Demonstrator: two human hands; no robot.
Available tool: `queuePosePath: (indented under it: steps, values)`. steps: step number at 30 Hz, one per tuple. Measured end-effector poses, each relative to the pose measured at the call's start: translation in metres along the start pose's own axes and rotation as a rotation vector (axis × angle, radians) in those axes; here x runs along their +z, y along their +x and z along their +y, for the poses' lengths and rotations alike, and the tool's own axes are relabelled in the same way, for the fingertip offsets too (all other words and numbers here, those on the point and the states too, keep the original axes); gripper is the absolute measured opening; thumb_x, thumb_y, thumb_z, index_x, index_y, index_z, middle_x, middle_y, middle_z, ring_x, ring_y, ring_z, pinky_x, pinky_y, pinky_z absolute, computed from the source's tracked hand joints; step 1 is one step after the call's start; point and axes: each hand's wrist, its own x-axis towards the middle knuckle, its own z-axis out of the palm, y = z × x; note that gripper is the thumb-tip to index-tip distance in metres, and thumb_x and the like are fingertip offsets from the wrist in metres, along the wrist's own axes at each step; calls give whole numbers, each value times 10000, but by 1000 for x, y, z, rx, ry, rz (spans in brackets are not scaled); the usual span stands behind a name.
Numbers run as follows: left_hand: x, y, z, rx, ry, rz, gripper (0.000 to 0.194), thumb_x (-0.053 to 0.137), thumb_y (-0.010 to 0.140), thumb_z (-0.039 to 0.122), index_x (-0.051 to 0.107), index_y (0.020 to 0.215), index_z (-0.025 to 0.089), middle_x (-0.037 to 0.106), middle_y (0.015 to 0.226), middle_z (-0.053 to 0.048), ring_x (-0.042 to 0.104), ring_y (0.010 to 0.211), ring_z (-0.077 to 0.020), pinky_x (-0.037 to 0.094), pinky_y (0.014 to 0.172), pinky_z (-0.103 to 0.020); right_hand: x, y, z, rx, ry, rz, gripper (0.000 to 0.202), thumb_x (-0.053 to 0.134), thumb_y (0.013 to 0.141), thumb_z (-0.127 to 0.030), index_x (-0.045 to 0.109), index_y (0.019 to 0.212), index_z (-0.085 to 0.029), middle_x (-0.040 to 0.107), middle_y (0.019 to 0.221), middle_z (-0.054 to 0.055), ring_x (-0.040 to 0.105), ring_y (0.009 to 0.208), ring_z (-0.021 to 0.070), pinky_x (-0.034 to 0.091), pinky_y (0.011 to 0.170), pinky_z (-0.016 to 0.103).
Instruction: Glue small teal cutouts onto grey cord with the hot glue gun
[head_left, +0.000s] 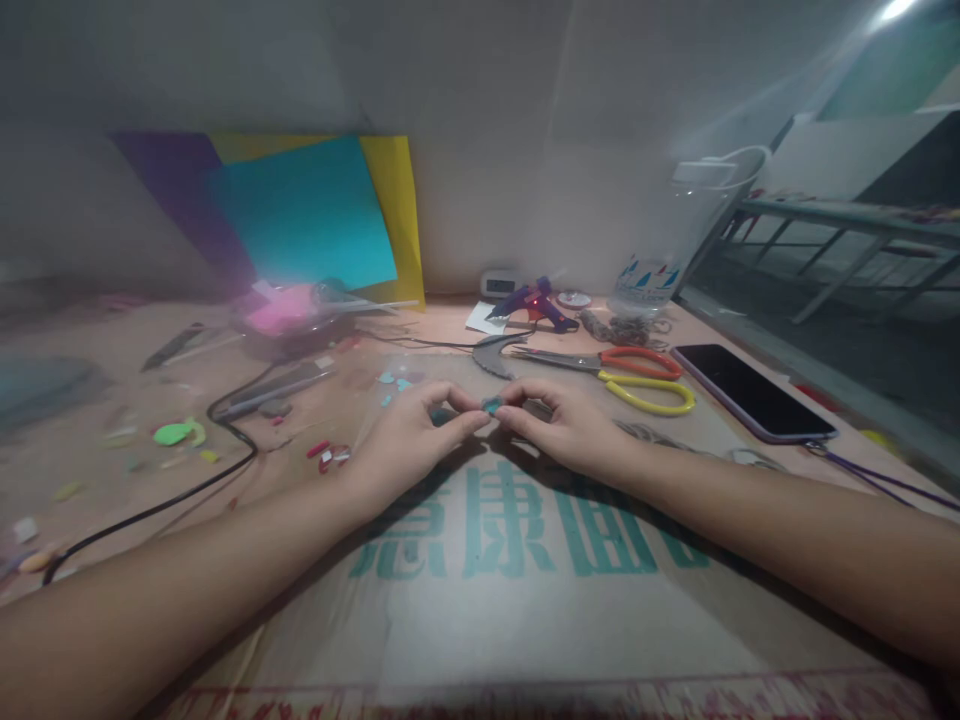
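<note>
Between the fingertips of both hands is a small teal piece (491, 405), too small to tell its kind. My left hand (431, 425) pinches it from the left, thumb and forefinger closed. From the right, my right hand (559, 420) grips the same piece in a like pinch. Both hands hover low over a cardboard sheet (465, 640) printed with large green characters. Just beyond the left hand lie several light-blue scraps (390, 379). Scissors (607, 370) with one red and one yellow handle lie behind my right hand, beside a grey curved piece (495, 355).
A phone (754, 392) lies at the right edge. At the back stand a glue gun (536, 305), a small display device (500, 284) and a clear plastic cup (649, 265). Coloured sheets (307, 220) lean on the wall. A black cable (165, 508) crosses the left among scraps.
</note>
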Motion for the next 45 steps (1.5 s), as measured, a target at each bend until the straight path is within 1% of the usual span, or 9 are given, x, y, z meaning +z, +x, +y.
queuePosePath:
  steps: [5, 9, 13, 17, 21, 25, 32, 38, 45]
  values:
    - [0, 1, 1, 15, -9, -26, 217, 572, 840, 386, 656, 778, 195, 681, 750, 18, 611, 725, -152, 462, 698, -256, 0, -1, -1, 19, 14, -23, 164, 546, 843, -323, 622, 847, -177, 665, 723, -4, 595, 590, 112, 433, 560, 218]
    - [0, 0, 2, 40, -44, -61, 237, 566, 851, 405, 656, 810, 190, 677, 751, 19, 613, 705, -145, 453, 668, -242, -1, 0, 0, 5, -30, 19, 141, 553, 833, -292, 625, 825, -171, 655, 714, 0, 585, 626, 119, 433, 581, 222]
    - [1, -1, 2, 62, -16, -34, 273, 504, 891, 415, 671, 872, 199, 684, 797, 13, 615, 745, -154, 447, 688, -241, -1, 1, 1, 22, -14, 23, 167, 542, 843, -311, 620, 827, -164, 641, 690, 2, 556, 590, 112, 421, 553, 219]
    - [1, -1, 3, 47, 19, -30, 310, 437, 924, 378, 665, 844, 184, 679, 779, 11, 595, 703, -145, 443, 693, -237, 0, 1, 1, 37, 20, 11, 167, 539, 848, -313, 609, 839, -162, 637, 686, -5, 533, 552, 99, 411, 530, 215]
    - [-1, -1, 5, 56, 61, -2, 254, 478, 905, 336, 651, 812, 174, 670, 768, 7, 586, 712, -148, 431, 694, -241, 0, 0, 0, 20, 8, 21, 141, 563, 830, -295, 611, 827, -163, 628, 682, -10, 538, 572, 100, 420, 550, 213]
    - [-1, -2, 6, 89, 94, 30, 214, 539, 872, 334, 636, 764, 177, 659, 748, 9, 585, 727, -153, 419, 696, -250, -1, 0, -4, 96, 50, -39, 152, 552, 833, -303, 608, 862, -164, 643, 676, -7, 549, 528, 101, 414, 495, 207]
    - [2, -2, 1, 136, 129, 12, 187, 579, 852, 326, 644, 749, 184, 659, 733, 18, 579, 704, -145, 410, 701, -261, -1, 1, -4, 84, 21, -68, 160, 559, 827, -319, 617, 836, -170, 666, 729, 14, 611, 635, 132, 454, 554, 220]
    - [2, -2, 4, 107, 65, 20, 214, 541, 871, 371, 652, 908, 192, 680, 824, 5, 606, 787, -163, 425, 715, -262, -1, 0, -1, 137, 105, -70, 180, 551, 841, -343, 602, 840, -170, 643, 671, -6, 549, 512, 90, 403, 447, 184]
    - [1, 0, 4, 23, -9, -42, 236, 488, 882, 342, 638, 806, 178, 649, 763, 12, 572, 731, -150, 417, 690, -256, -2, -1, 0, 166, 278, -138, 233, 553, 856, -401, 587, 857, -170, 644, 714, 5, 604, 577, 101, 420, 434, 164]
